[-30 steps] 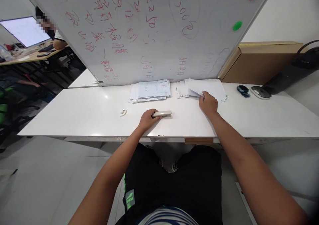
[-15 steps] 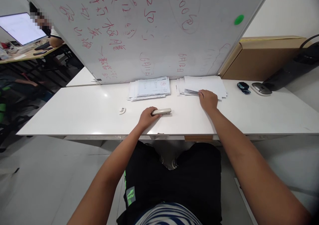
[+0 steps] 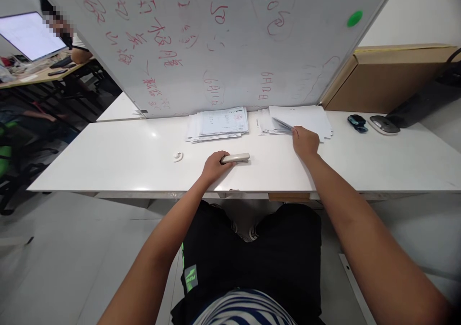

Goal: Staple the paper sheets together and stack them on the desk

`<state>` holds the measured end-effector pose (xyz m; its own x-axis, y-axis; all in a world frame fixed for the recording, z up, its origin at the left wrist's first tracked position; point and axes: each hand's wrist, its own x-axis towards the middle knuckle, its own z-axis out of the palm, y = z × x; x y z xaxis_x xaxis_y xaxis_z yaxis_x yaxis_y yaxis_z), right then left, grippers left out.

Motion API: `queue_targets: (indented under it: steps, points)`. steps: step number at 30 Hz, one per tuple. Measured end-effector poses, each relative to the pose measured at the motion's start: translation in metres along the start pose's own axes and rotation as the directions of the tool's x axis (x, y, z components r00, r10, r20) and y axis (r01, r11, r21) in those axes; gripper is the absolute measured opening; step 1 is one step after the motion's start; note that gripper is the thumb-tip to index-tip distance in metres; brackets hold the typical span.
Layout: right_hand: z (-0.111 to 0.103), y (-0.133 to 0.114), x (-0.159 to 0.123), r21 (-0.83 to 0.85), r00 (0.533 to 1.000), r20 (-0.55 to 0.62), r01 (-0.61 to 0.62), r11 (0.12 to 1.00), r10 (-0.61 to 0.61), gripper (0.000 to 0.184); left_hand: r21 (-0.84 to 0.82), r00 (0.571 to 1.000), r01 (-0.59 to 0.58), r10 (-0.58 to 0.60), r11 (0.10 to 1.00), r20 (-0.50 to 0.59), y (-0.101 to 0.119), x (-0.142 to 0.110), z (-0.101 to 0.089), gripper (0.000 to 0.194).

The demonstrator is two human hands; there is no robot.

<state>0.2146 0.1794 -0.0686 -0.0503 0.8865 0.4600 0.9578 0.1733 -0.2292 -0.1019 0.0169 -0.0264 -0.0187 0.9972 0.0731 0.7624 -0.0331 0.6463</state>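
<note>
Our left hand [image 3: 213, 165] is closed around the near end of a beige stapler [image 3: 236, 158], which lies flat on the white table [image 3: 108, 162] just in front of us. Our right hand [image 3: 305, 141] pinches the near-left corner of the top sheets on the right paper stack [image 3: 306, 118], lifting them slightly off the pile. A second paper stack [image 3: 219, 123], printed, sits just to its left against the whiteboard [image 3: 234, 42]. We judge the lift works best if we separate only the needed sheets, keep their edges square, and hold the stapler steady.
</note>
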Motion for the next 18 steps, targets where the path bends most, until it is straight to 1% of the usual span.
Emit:
queue_targets:
  steps: [7, 14, 18]
  points:
    - [0.0014, -0.001, 0.0008, -0.065, 0.998, 0.036, -0.051, 0.997, 0.053, 0.037, 0.005, 1.0, -0.015, 0.015, 1.0, 0.001, -0.0018, 0.0009, 0.0004, 0.024]
    - [0.0003, -0.0068, 0.001, -0.077, 0.998, 0.069, -0.003, 0.997, 0.008, 0.041, 0.001, 1.0, -0.024, 0.024, 1.0, -0.015, -0.0046, 0.0006, 0.0023, 0.023]
    - [-0.0023, -0.0091, 0.0006, -0.056, 0.995, 0.097, 0.001, 0.998, 0.004, 0.038, -0.005, 0.999, -0.035, 0.035, 0.999, -0.02, -0.0052, 0.0002, 0.002, 0.024]
